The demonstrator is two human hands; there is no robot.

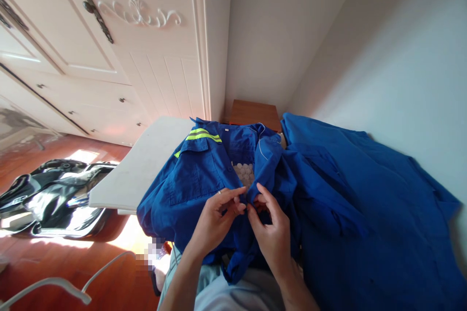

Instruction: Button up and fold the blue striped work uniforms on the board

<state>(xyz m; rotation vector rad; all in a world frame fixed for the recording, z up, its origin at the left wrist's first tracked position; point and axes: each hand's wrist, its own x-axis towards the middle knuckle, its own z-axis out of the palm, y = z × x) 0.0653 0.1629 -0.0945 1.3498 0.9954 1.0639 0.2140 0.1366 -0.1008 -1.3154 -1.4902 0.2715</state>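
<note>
A blue work jacket (197, 170) with yellow-green reflective stripes lies spread in front of me, its collar at the far side. Through its open neck a patch of pale, round-patterned surface shows. My left hand (219, 216), with a ring on one finger, pinches the edge of the front opening. Close beside it, my right hand (269, 223) grips the facing edge, thumb and fingers closed on the cloth. The two hands nearly touch at the middle of the jacket. Any fastener between the fingertips is too small to make out.
More blue cloth (365, 204) is piled on the right against the wall. A white board (138, 165) extends to the left. An open, filled suitcase (65, 199) and a white hanger (54, 282) are at the left. White cabinets (153, 77) and a brown wooden box (254, 112) stand beyond.
</note>
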